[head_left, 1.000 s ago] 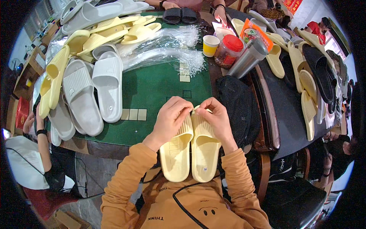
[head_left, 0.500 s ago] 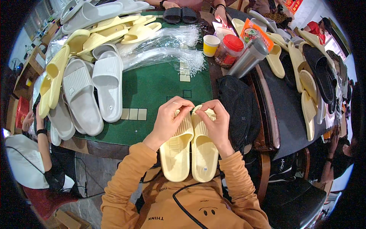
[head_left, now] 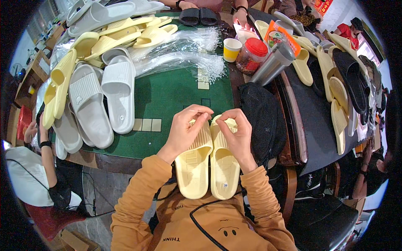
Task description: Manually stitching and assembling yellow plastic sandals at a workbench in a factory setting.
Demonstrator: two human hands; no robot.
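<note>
The pair of yellow slippers [head_left: 192, 175] lay side by side at the near edge of the table, footbeds up, with their heels towards the person's body and their ribbed straps at the far half. The left hand [head_left: 188, 127] and the right hand [head_left: 235, 130] were bent in over the toe ends, their fingertips close together but apart, each thumb curled towards its forefinger; whether something thin was pinched in either could not be told. The slippers looked like moulded foam: probably light, springy, not easily broken, and somewhat smooth along the sole. The thick sides or the strap seemed the surest places to grip, while the rounded toe edges offered less to hold. Beyond them spread a green mat [head_left: 163, 98], with grey slippers [head_left: 118, 98] on the left and bundles of clear plastic strips [head_left: 171, 62] farther off. To the right lay a black mesh bag [head_left: 261, 121]; past it stood a metal flask [head_left: 273, 65], a red-lidded jar [head_left: 252, 56] and a paper cup [head_left: 231, 50]. At the far edge, black slippers [head_left: 197, 17] lay near a co-worker's hands.
</note>
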